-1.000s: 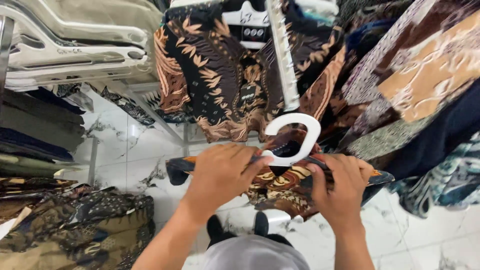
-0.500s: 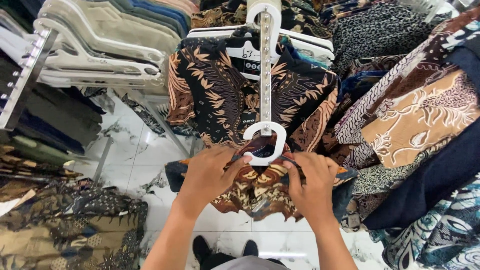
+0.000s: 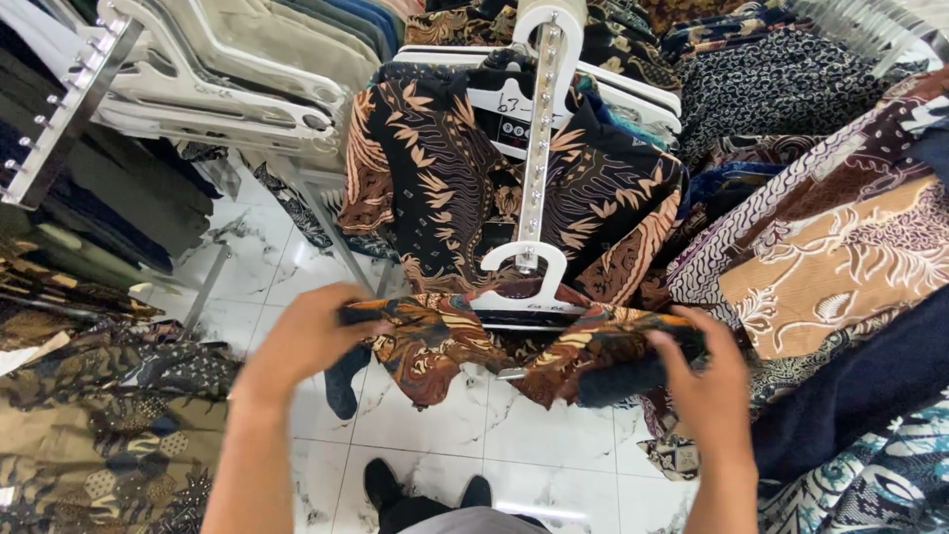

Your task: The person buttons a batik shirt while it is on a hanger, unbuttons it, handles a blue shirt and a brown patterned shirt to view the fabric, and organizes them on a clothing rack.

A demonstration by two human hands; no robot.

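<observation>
A brown and black patterned shirt hangs on a white hanger whose hook sits on a slanted metal display arm. My left hand grips the shirt's left shoulder end. My right hand holds the shirt's right shoulder end. Behind it on the same arm hangs another dark shirt with tan leaf print.
White hangers with plain garments fill a rack at upper left. Patterned shirts crowd the right side, and more patterned cloth lies at lower left. Below is a white marble-look tile floor with my dark shoes.
The hanger's hook has gone up onto the metal arm. My hands have slid apart from the collar out to the shirt's two shoulder ends.
</observation>
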